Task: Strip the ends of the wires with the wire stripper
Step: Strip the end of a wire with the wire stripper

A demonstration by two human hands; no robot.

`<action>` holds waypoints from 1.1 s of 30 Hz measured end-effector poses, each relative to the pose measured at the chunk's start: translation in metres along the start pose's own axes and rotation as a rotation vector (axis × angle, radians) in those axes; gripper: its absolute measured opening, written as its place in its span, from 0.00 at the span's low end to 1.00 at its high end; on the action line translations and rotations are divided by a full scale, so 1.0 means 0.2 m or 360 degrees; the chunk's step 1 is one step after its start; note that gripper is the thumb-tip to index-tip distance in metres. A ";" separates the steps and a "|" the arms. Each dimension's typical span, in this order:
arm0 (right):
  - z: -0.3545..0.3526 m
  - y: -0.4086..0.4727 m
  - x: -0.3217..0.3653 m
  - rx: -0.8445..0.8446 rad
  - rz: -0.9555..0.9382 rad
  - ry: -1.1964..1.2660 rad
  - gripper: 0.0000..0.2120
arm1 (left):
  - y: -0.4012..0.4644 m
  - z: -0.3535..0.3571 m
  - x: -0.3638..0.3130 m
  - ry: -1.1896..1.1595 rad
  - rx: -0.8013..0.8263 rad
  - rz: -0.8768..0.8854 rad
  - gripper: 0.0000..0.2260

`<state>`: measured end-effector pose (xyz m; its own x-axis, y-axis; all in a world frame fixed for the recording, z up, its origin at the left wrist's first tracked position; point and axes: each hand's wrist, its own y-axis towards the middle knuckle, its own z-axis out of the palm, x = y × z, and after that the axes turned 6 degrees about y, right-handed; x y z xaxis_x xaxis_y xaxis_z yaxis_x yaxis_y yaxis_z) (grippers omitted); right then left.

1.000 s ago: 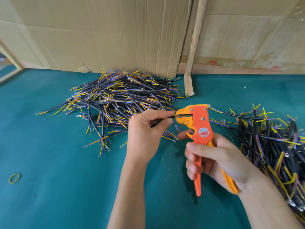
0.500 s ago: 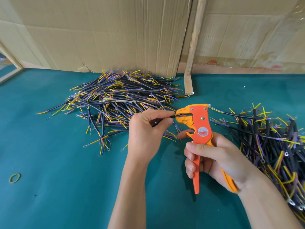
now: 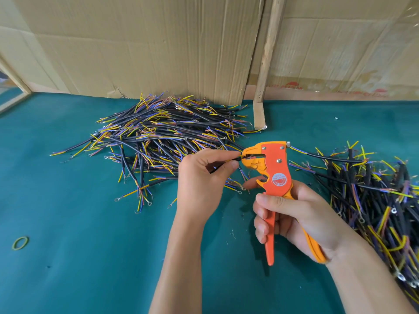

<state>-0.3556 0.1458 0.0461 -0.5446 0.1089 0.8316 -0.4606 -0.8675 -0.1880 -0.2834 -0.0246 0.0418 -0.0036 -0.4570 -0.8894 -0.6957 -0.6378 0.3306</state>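
Both hands grip: left hand point(image 3: 199, 180) pinches a wire point(image 3: 223, 165) (tip in stripper mouth), right hand point(image 3: 294, 219) squeezes the wire stripper point(image 3: 275, 175).

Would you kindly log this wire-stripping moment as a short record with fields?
left hand: pinches a black wire, feeding its end into the stripper's mouth
right hand: grips the handles of the orange wire stripper
left pile: wires heaped by the cardboard wall
right pile: wires along the right edge
surface: teal mat
stray item: green rubber band, near left
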 end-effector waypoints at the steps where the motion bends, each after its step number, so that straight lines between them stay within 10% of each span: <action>1: 0.00 0.00 0.00 -0.0002 0.0004 0.0003 0.13 | 0.00 0.00 0.00 -0.0004 0.0002 0.0004 0.10; 33: 0.02 0.02 -0.02 -0.0161 -0.0034 0.0023 0.14 | -0.01 -0.01 0.00 -0.0065 0.0016 -0.0074 0.08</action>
<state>-0.3523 0.1398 0.0443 -0.5435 0.1346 0.8286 -0.5404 -0.8114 -0.2227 -0.2808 -0.0245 0.0422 -0.0004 -0.4010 -0.9161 -0.7031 -0.6513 0.2854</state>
